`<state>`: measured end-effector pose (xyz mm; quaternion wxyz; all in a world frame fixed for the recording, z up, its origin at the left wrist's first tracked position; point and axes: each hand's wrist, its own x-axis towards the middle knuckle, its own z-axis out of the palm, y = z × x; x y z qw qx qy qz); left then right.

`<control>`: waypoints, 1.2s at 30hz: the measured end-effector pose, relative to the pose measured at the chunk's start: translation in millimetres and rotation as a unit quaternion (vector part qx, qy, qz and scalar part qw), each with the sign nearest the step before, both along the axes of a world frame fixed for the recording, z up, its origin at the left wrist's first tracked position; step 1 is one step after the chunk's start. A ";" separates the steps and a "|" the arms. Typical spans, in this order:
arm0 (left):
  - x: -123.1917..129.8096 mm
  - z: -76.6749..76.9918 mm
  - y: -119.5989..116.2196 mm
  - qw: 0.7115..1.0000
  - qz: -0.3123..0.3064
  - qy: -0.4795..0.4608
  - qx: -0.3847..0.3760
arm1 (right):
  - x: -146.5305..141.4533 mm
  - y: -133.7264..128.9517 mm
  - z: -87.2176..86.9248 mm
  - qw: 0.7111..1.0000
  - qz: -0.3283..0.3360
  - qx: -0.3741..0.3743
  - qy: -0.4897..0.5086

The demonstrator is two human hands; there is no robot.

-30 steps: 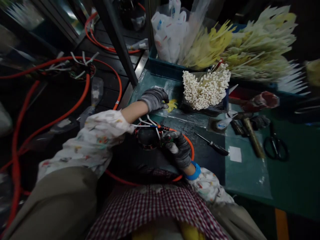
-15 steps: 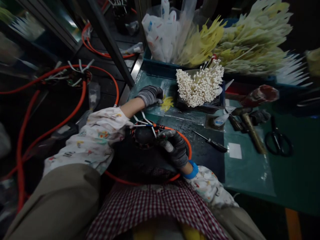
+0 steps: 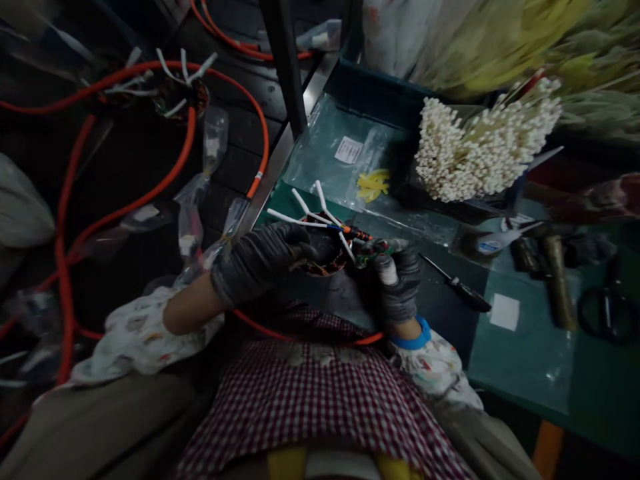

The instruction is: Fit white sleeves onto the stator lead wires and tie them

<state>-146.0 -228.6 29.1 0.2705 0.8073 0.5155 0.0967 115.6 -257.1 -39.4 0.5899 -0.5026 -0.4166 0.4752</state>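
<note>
A ring-shaped wound coil (image 3: 327,269), like a motor stator with copper-coloured windings and a dark centre, lies before me. Several white sleeves (image 3: 300,219) stick up from its leads. A black-and-orange cable end (image 3: 359,233) lies across its rim. My left hand (image 3: 263,259), in a grey glove, is at the coil's left side with fingers curled together; what they hold is hidden. My right hand (image 3: 399,287), gloved with white tape on one digit, pinches a white-sleeved wire (image 3: 349,249) at the coil's right. Small yellow sleeves (image 3: 373,185) lie behind the coil.
A bunch of white-tipped sticks (image 3: 483,150) stands at the back right. A screwdriver (image 3: 457,285), a glue bottle (image 3: 500,240), a hammer (image 3: 559,283) and scissors (image 3: 607,313) lie rightward. Orange cables (image 3: 64,267) and another coil (image 3: 180,97) are at left.
My left hand has come back from the yellow sleeves to the coil's left side. My right hand stays by the coil. The view has shifted, enlarging the bench.
</note>
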 end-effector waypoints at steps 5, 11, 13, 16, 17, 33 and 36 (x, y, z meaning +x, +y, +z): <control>-0.3 -23.8 -9.4 0.998 -0.059 -0.016 0.013 | 2.2 0.4 0.5 0.998 -0.019 0.009 -0.055; -4.3 -21.6 -6.2 0.993 -0.105 0.014 0.059 | 3.8 0.5 1.6 0.997 -0.019 -0.001 -0.076; -3.8 -20.3 -14.2 0.988 -0.111 0.027 0.101 | 1.7 -0.3 3.3 0.998 -0.017 0.006 -0.059; -2.9 -25.8 -32.8 0.981 -0.096 0.044 0.164 | -3.4 -4.9 7.7 1.000 0.002 0.010 -0.028; -3.1 -29.8 -39.3 0.979 -0.086 0.056 0.178 | -5.6 -7.1 10.0 0.999 0.021 0.009 -0.025; -35.2 -46.1 -42.8 0.978 -0.117 -0.119 0.124 | -42.5 5.3 39.2 0.796 0.289 0.086 -0.525; -31.7 -27.3 -32.3 0.975 0.072 -0.198 0.069 | -44.2 9.9 43.0 0.781 0.307 0.091 -0.536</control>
